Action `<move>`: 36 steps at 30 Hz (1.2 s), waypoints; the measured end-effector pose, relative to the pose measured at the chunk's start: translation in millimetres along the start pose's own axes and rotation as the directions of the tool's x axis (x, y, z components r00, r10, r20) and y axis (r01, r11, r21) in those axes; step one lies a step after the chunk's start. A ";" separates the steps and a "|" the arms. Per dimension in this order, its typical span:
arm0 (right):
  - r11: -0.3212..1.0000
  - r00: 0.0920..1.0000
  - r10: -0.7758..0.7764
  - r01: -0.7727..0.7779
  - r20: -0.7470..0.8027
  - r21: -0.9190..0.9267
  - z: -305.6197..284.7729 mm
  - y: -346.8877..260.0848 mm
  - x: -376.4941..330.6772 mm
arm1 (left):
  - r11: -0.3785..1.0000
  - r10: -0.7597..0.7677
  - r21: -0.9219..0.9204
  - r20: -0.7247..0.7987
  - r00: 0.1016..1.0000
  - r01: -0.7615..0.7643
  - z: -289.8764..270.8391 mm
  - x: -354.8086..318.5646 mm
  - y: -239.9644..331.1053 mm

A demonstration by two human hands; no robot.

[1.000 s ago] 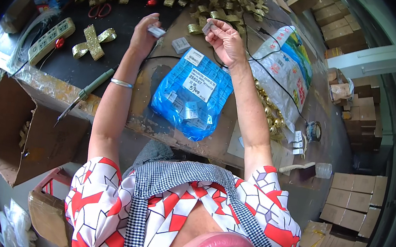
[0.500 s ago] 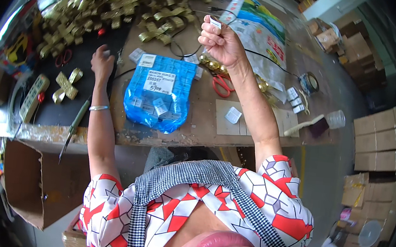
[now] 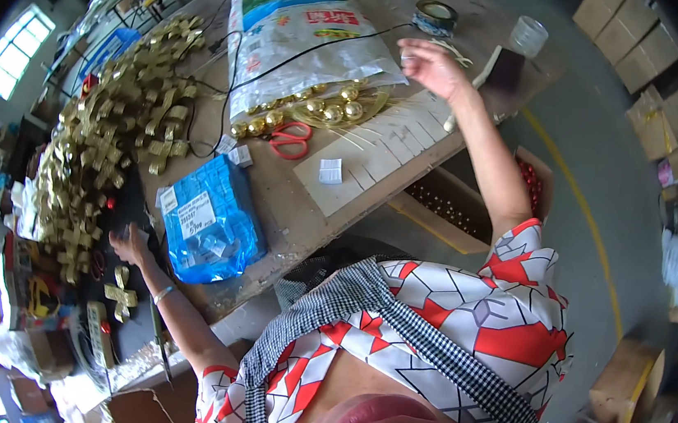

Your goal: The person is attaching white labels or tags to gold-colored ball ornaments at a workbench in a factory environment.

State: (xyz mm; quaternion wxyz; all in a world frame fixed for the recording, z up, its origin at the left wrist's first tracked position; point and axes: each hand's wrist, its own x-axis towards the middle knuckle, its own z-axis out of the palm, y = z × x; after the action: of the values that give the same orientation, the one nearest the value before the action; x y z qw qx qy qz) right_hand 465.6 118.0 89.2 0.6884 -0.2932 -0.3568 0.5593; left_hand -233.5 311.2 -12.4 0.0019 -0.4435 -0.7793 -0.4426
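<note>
My right hand [image 3: 435, 71] reaches over the far right of the table, just below a roll of tape [image 3: 435, 18]. Its fingers are partly stretched, with a bit of white at the tips; blur hides whether they hold it. On the dark mat at the left, my left hand [image 3: 130, 246] has a small pale piece [image 3: 144, 236] between thumb and fingers. A blue plastic-wrapped pack [image 3: 217, 228] with white labels lies beside it. One gold glitter bow [image 3: 121, 294] rests on the mat near the bracelet. A small white label [image 3: 331, 171] lies on the pale board [image 3: 361, 160].
Gold ribbon bows [image 3: 127, 140] heap along the left. Red scissors [image 3: 289, 140] lie by gold baubles [image 3: 333, 112] and a large white bag [image 3: 306, 51]. A brush [image 3: 503, 68] and a clear cup [image 3: 528, 37] stand right. A power strip [image 3: 100, 335] sits front left.
My view has turned to the right. My right hand has moved from in front of the bag, where it pinched a small white label, to the area by the tape. My left hand stays over the mat.
</note>
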 end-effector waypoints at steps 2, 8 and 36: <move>0.989 0.966 -0.088 0.056 -0.243 -0.134 -44.1 -20.6 -14.8 | 0.996 -0.043 0.070 -0.045 0.998 0.046 -4.9 4.8 1.6; 0.606 0.858 -0.226 -0.247 -0.461 -0.756 -102.7 -29.0 -37.8 | 0.981 0.191 0.035 -0.091 0.977 -0.189 -43.2 21.0 31.1; 0.273 0.965 -0.150 0.251 0.216 -0.929 78.2 58.5 -39.3 | 0.753 0.599 -0.512 0.794 -0.108 0.413 3.5 -286.4 343.7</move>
State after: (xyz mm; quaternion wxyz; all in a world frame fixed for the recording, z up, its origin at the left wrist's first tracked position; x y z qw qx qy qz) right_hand 364.0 91.7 80.7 0.4305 -0.5708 -0.6804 0.1612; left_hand 179.9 189.9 108.7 -0.6911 -0.6459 -0.2614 -0.1921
